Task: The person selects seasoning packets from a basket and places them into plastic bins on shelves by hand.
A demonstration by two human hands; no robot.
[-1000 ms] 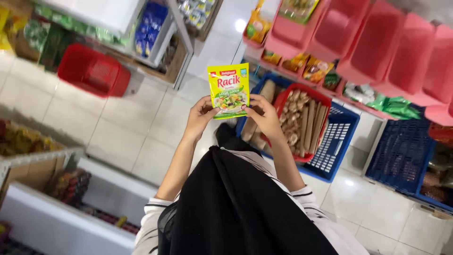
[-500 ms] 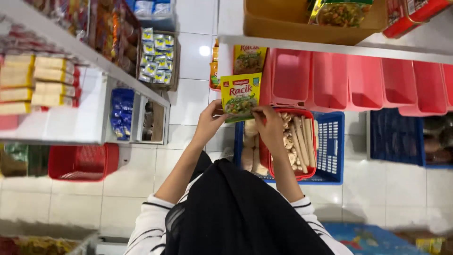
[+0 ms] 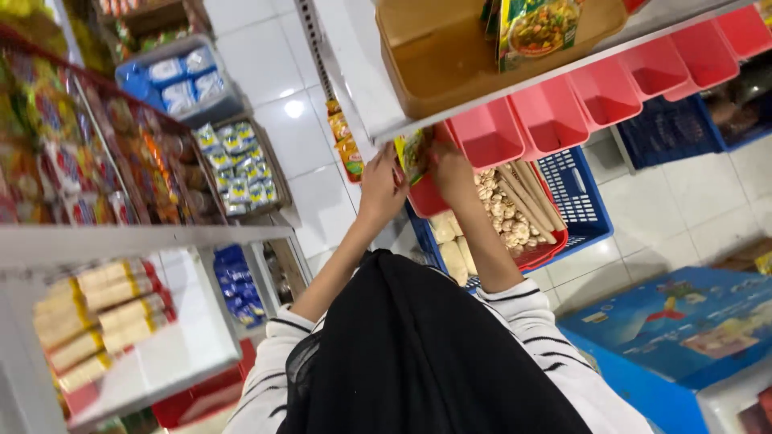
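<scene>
My left hand (image 3: 381, 186) and right hand (image 3: 452, 172) are raised side by side, holding a seasoning sachet (image 3: 412, 153) between them, just under the edge of the shelf (image 3: 354, 72) above. On that shelf sits a tray (image 3: 438, 56) with a packet (image 3: 537, 26) in it. Below my right hand, a basket of snacks (image 3: 515, 221) rests inside a crate (image 3: 581, 197) on the floor. A rack of packets (image 3: 112, 161) stands to my left.
</scene>
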